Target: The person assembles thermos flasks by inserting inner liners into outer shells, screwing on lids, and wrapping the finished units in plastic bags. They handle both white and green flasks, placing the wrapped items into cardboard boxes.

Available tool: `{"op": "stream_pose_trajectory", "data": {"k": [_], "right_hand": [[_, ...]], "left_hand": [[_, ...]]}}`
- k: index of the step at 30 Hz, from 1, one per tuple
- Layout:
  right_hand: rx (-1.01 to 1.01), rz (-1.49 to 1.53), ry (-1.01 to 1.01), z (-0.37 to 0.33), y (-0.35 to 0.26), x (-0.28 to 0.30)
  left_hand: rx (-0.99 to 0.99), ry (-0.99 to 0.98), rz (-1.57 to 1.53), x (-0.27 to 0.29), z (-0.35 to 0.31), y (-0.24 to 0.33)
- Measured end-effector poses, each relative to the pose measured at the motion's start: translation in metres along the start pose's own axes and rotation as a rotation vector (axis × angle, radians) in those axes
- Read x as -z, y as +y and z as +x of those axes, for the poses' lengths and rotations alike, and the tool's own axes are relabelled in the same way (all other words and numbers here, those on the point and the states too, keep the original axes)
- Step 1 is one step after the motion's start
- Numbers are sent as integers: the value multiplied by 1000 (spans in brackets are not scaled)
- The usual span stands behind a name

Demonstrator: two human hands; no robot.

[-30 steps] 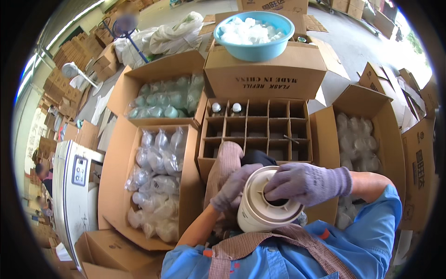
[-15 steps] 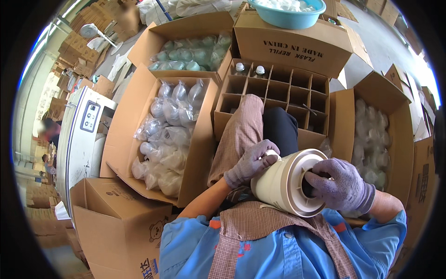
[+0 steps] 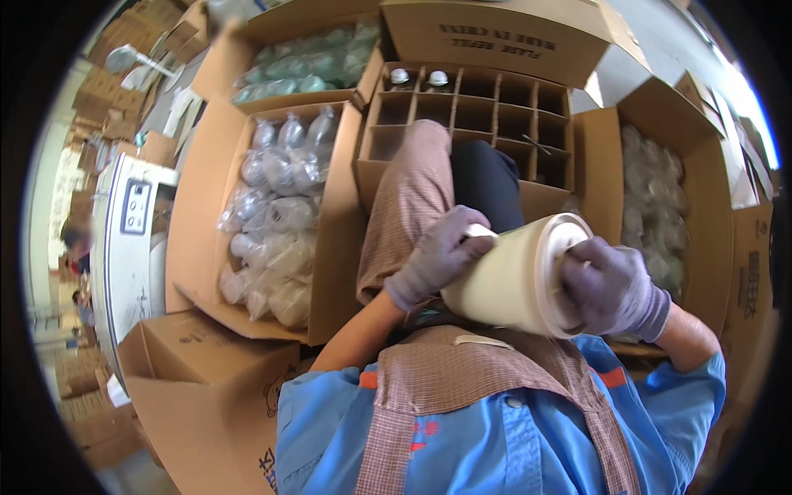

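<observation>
A cream, cylindrical thermos flask casing (image 3: 505,278) lies tilted on its side above my lap, its round end turned to the right. On the left, my left hand (image 3: 443,252) wears a grey-purple glove and is closed round the flask's handle (image 3: 478,233). Pressed to the ringed end piece (image 3: 564,235) is my right hand (image 3: 612,285), also gloved, with its fingers curled at the centre. Motion smears these fingertips, and the hand hides the middle of that end. A brown checked apron (image 3: 462,363) covers my front.
An open carton of bagged glass liners (image 3: 280,214) stands at left, with another liner carton (image 3: 355,87) behind it. Ahead is a divided carton (image 3: 462,120) holding two white-topped bottles. More liners fill a carton (image 3: 697,190) at right. A white cabinet (image 3: 124,239) stands far left.
The view has shifted, so the cartons sit higher and further left. The flask has turned, and its end opening is now covered by my right hand. My left hand keeps its hold.
</observation>
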State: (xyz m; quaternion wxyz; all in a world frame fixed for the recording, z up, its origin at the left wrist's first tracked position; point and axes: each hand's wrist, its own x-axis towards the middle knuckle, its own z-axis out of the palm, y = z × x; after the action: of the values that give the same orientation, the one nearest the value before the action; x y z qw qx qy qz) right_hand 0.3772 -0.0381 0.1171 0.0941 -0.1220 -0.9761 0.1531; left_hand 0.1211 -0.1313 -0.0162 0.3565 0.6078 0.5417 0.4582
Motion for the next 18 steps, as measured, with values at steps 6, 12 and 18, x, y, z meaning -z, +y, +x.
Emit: {"op": "stream_pose_trajectory", "data": {"k": [6,12,18], "right_hand": [[-777,549,216,-63,37,-60],[-902,1153,353,-101,52,-110],[-1128,1483,601,-133,13,-177]], "left_hand": [[-224,102,468,-46,-30,50],[-446,185,382,-36,-26,54],[246,433,530,24,-51,0]]}}
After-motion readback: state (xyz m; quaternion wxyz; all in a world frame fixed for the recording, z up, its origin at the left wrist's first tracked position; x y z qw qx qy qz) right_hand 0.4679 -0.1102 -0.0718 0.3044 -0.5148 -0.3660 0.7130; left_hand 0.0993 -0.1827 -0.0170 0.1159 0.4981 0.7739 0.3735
